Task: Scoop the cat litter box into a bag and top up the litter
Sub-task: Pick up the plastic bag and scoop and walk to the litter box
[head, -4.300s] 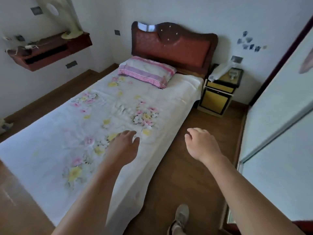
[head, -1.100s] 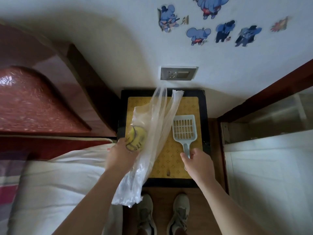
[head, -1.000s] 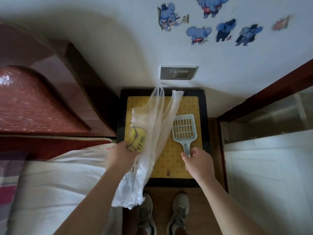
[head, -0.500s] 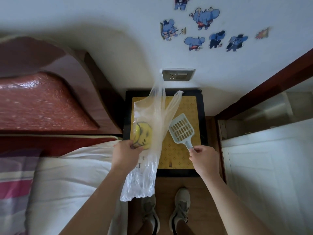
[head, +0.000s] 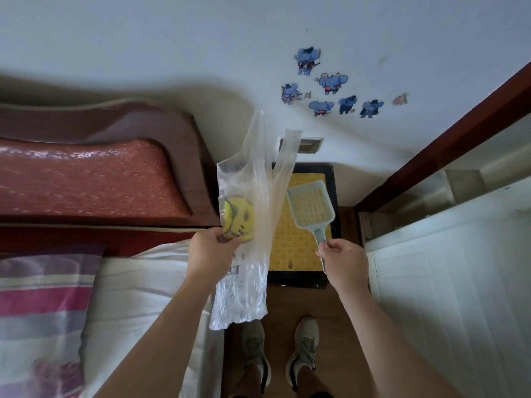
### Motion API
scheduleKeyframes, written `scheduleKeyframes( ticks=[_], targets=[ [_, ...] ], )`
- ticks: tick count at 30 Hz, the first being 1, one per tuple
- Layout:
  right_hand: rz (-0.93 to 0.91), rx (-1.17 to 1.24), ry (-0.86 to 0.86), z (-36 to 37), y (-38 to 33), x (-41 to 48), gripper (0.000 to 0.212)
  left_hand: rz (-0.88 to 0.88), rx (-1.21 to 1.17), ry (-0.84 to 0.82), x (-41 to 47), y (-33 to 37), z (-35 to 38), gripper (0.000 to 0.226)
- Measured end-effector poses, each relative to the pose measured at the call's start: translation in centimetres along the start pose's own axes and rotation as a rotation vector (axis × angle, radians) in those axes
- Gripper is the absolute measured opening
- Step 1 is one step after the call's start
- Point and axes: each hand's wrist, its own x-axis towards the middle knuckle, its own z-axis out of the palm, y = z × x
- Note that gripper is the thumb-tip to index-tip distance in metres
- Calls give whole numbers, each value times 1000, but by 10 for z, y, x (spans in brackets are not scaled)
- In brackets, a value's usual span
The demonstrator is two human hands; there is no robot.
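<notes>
My left hand (head: 211,252) pinches a clear plastic bag (head: 253,202) with a yellow smiley print, held up in the air so that its handles point at the wall and its bottom hangs down by my forearm. My right hand (head: 343,258) grips the handle of a pale blue slotted litter scoop (head: 311,206), lifted above the bedside table (head: 298,251) with its yellow patterned top and black frame. No litter box or litter is in view.
A bed with a red headboard (head: 94,179), white sheet and striped pillow (head: 43,297) fills the left. A white wardrobe door (head: 448,297) stands on the right. My two shoes (head: 280,357) stand on the brown floor between them. A wall socket (head: 304,145) sits above the table.
Both hands took the bag and the scoop off the bedside table and raised them towards me. Earlier still, I stood by the bed with both hands holding nothing.
</notes>
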Motion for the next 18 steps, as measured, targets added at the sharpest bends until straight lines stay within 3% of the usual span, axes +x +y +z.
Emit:
scheduleKeyframes(
  ticks=[10,18],
  targets=[
    [-142,-4,-67,-30,-40,-61,14,47,-36,155,-80,4,-56,10],
    [-356,-39,-209,-49,-50,-119,13,-20,-134,362,-175,-30,-76,10]
  ],
)
